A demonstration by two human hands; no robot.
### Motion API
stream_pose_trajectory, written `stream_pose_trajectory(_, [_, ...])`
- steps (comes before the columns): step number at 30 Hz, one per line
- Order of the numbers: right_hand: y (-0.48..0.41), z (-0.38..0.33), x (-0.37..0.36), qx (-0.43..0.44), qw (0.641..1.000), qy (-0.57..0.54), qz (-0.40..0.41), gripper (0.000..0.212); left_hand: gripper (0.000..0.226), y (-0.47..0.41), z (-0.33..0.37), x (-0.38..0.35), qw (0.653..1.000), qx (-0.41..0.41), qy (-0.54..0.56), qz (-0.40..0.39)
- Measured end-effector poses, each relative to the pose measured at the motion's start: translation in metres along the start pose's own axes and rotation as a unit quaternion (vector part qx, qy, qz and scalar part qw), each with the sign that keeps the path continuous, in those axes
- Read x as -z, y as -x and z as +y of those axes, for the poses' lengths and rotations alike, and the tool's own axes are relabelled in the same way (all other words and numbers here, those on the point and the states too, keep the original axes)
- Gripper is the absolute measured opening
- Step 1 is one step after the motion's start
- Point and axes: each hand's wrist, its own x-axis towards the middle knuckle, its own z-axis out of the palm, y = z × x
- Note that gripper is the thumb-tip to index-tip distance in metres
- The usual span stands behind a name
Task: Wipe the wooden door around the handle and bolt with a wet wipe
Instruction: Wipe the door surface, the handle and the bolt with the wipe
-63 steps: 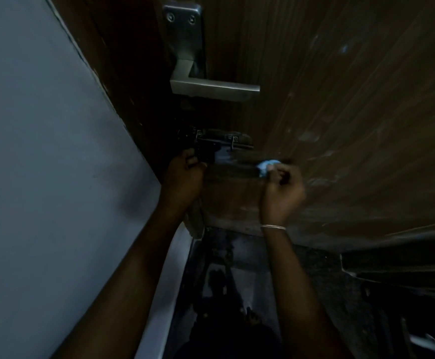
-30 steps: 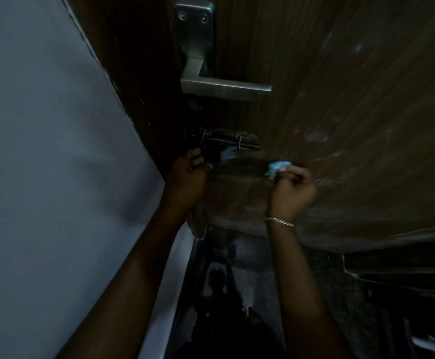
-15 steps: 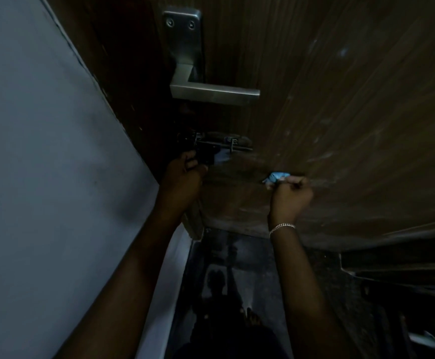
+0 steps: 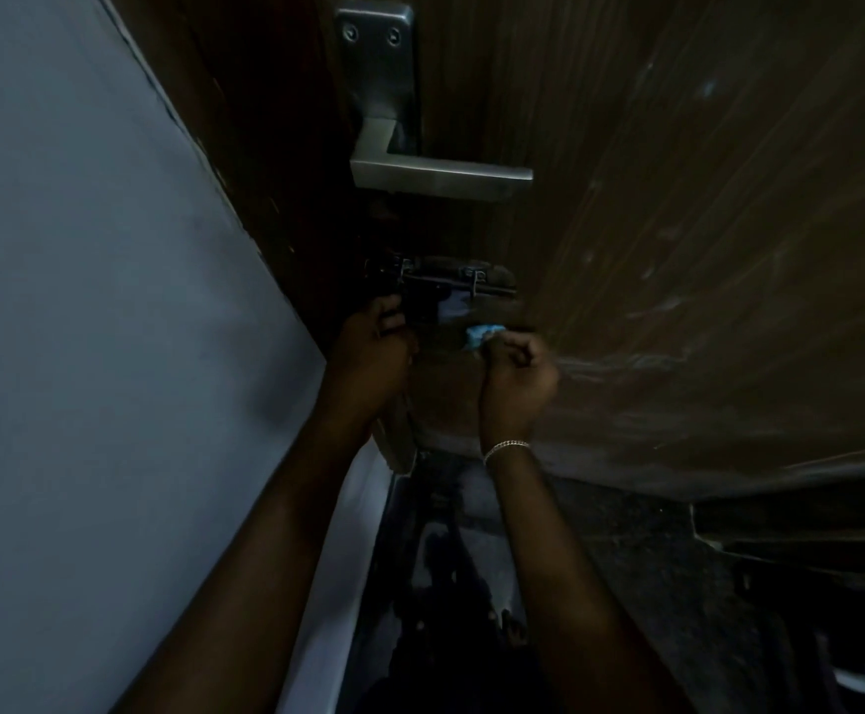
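The dark wooden door (image 4: 678,224) fills the upper right, streaked with smears. A steel lever handle (image 4: 435,170) sticks out near the top, and a dark sliding bolt (image 4: 451,288) sits below it. My right hand (image 4: 518,376) is closed on a crumpled pale blue wet wipe (image 4: 482,336) and presses it to the door just under the bolt's right end. My left hand (image 4: 374,347) grips the door's edge beside the bolt's left end. A thin bracelet circles my right wrist.
A pale grey wall (image 4: 85,301) runs along the left, close to the door's edge. Below lies a dark glossy floor (image 4: 471,559) with my shadow on it. Dim, unclear objects sit at the lower right.
My right hand has moved the wipe left and slightly up, from right of the bolt to just beneath it. My left hand stays on the door's edge.
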Motion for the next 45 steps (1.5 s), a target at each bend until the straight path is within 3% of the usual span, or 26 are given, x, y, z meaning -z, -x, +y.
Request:
stream_pose_trajectory(6, [0.015, -0.022, -0.030, 0.035, 0.998, -0.018, -0.039, 0.018, 0.038, 0.000, 0.000, 0.004, 1.000, -0.006, -0.019, -0.009])
stream_pose_trajectory(11, [-0.005, -0.028, -0.009, 0.045, 0.989, -0.139, -0.035, 0.012, 0.043, 0.001, 0.004, 0.003, 1.000, -0.005, -0.027, -0.013])
stream_pose_trajectory(17, [0.014, -0.003, -0.029, -0.038, 0.995, -0.062, -0.068, 0.009, 0.036, 0.005, 0.010, 0.001, 0.999, -0.005, -0.035, -0.015])
stream_pose_trajectory(22, [0.008, -0.015, -0.034, 0.017, 0.991, -0.114, -0.060, 0.007, 0.053, 0.010, 0.010, 0.005, 0.997, 0.002, -0.066, -0.038])
stream_pose_trajectory(27, [0.019, -0.012, -0.035, -0.054, 0.991, -0.092, -0.078, 0.009, 0.038, 0.016, 0.013, 0.007, 0.997, 0.001, -0.060, -0.055])
stream_pose_trajectory(31, [0.009, -0.024, -0.041, 0.003, 0.991, -0.125, -0.055, 0.016, 0.043, 0.017, 0.006, 0.014, 0.994, -0.002, -0.088, -0.063])
stream_pose_trajectory(39, [0.015, -0.005, -0.039, -0.103, 0.983, -0.089, -0.121, 0.022, 0.058, 0.022, 0.002, 0.018, 0.994, 0.036, -0.081, -0.056])
stream_pose_trajectory(45, [0.013, -0.008, -0.041, -0.182, 0.959, -0.130, -0.176, 0.018, 0.045, 0.023, 0.007, 0.011, 0.996, 0.038, -0.056, -0.050])
